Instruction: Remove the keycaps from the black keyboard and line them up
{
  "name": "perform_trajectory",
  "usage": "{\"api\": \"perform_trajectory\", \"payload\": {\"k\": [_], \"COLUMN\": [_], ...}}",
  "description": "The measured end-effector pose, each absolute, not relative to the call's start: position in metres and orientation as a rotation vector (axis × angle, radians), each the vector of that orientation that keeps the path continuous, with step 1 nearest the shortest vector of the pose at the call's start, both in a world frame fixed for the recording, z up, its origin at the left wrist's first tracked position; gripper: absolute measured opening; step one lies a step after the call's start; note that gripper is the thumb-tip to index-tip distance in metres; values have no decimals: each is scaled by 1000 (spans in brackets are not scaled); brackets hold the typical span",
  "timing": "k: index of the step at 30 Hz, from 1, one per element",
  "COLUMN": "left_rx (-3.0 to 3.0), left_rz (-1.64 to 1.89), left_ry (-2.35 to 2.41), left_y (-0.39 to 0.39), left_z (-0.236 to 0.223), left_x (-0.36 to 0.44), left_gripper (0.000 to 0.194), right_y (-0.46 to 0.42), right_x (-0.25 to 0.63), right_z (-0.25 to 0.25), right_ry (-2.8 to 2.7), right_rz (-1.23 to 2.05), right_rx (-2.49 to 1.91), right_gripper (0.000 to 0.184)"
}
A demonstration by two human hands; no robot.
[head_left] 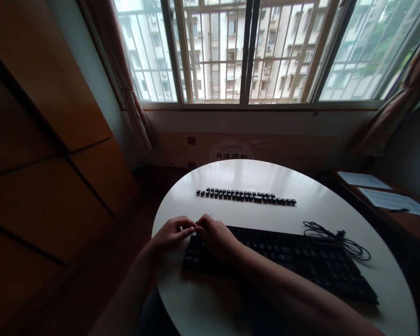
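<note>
Closely, the left hand (pixel 173 232) and right hand (pixel 215 237) meet over one keyboard (pixel 283 249), fingers curled, grip impossible to tell; two keycap rows (pixel 245 196) cross one tabletop (pixel 262 217).

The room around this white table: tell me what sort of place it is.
Probably a room in a flat, judging by the curtain, the wooden cabinet and the barred window facing apartment blocks.

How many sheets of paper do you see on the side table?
2: the far sheet and, just nearer, the larger sheet, both right of the white table; others may lie beneath.
</note>
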State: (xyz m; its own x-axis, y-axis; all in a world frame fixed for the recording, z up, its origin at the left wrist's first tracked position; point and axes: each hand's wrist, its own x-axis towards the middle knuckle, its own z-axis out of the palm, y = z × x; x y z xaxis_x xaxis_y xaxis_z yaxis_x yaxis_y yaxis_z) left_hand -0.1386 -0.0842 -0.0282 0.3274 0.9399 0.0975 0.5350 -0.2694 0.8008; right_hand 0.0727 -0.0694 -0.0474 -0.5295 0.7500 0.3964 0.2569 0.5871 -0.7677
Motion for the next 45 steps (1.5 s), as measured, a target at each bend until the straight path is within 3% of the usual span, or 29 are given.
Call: {"api": "perform_trajectory", "payload": {"k": [4, 19, 25, 32, 36, 45], "left_rx": [1946, 1932, 1835, 1781, 1860, 1970], "left_rz": [797, 862, 888, 1124, 1072, 1030], "left_ry": [1234, 1287, 1271, 1439, 1554, 1668], "left_y": [-81, -84, -79, -20, 28, 36], "left_z": [-36, -35, -35, -18, -24, -53], "left_x": [-145, -138, -157, -182, -176, -169], "left_gripper": [38, 24, 31, 44, 48, 32], "right_y": [-69, -73, -70, -63, -65, -69], "right_x": [73, 72, 73, 72, 71, 71], "right_z": [-47, -42, -41, -42, -42, -41], "right_ry": [-1883, -2053, -1927, -1803, -1846, -1956], "right_rz": [890, 847, 884, 1001, 985, 946], "right_rx": [-819, -748, -765, -759, -728, -737], "right_gripper": [22, 16, 21, 22, 19, 11]}}
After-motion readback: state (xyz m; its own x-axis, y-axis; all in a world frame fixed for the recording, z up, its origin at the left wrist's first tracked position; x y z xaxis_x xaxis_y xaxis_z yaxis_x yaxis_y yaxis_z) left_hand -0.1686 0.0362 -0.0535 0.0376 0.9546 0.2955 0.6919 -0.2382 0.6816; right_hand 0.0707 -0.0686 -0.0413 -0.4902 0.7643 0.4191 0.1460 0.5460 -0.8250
